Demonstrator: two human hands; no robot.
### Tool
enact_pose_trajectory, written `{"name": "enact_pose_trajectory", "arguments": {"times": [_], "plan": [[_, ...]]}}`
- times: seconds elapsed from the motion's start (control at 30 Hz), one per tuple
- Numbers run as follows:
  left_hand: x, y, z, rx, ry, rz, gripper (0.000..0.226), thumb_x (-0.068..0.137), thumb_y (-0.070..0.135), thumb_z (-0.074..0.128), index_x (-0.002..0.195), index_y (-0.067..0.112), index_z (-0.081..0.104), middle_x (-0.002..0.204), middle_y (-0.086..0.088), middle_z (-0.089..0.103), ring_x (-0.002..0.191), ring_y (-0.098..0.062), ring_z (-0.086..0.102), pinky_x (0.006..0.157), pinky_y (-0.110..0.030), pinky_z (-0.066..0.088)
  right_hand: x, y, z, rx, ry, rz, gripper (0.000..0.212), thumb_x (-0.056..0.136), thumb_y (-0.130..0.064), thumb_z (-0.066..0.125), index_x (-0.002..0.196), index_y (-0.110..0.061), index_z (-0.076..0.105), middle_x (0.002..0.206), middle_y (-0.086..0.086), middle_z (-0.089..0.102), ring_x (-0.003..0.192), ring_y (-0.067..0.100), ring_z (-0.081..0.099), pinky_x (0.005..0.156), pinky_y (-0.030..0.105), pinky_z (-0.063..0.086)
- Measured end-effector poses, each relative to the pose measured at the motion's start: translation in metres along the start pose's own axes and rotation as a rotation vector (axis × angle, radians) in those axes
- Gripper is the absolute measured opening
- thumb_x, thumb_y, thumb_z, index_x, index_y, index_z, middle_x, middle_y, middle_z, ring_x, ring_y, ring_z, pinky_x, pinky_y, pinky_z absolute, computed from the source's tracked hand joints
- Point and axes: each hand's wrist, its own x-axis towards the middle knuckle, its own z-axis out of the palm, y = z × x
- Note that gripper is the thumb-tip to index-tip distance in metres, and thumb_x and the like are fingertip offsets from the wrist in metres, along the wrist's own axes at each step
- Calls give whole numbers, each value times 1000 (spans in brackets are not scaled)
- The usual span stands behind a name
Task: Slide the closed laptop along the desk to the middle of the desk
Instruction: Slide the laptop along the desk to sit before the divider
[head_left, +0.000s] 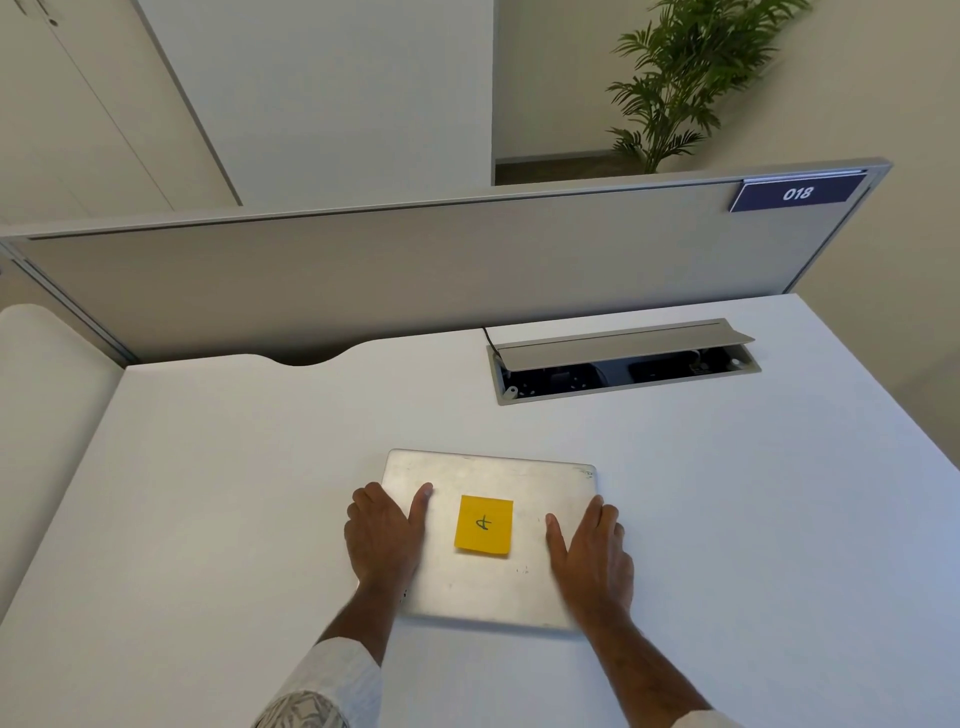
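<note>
A closed silver laptop (493, 483) lies flat on the white desk (208, 493), near the front middle. A yellow sticky note (483, 525) with a handwritten mark is stuck on its lid. My left hand (384, 535) grips the laptop's left edge, thumb on the lid and fingers over the side. My right hand (592, 551) holds the right edge the same way, thumb on top.
An open cable box (623, 364) with a raised grey flap is set into the desk at the back right, a black cable running from it. A grey partition (415, 270) closes off the desk's far edge. A plant (675, 88) stands beyond it.
</note>
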Motion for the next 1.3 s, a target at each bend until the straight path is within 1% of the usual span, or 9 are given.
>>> {"name": "enact_pose_trajectory", "arguments": {"times": [0.23,0.53,0.77,1.0,1.3], "plan": [[-1,1,-3,1,-11,-6,69,87,71,49,95,3,52,91,-14,56,84,-33,57,68,-44,49,0,-2,0,-25,-14,5,73,94,-61,43,136,-2,41,110,8,51,93,23,57,55,37,56],[0,2,-6,35,-13,-4,70,87,73,46,95,4,53,91,-12,55,84,-31,56,64,-43,49,0,-2,1,-6,-5,18,72,94,-60,45,136,-2,41,109,8,51,93,24,56,55,38,55],[-1,3,-6,39,-8,-11,70,88,73,44,97,5,53,95,-11,55,88,-31,56,68,-43,49,1,-1,1,-15,-6,19,72,94,-62,43,136,-3,40,110,7,51,92,23,56,56,37,54],[-2,4,-5,54,4,-17,70,88,74,44,95,5,53,92,-11,53,85,-30,55,64,-42,47,0,-2,2,-16,-7,16,73,94,-62,43,136,-2,41,109,8,51,90,23,56,55,36,55],[-7,5,-3,60,15,-56,70,87,73,46,94,4,54,93,-12,53,86,-32,54,65,-43,46,-2,0,3,6,16,34,76,93,-65,41,139,-5,38,112,8,52,91,24,54,56,39,55]]}}
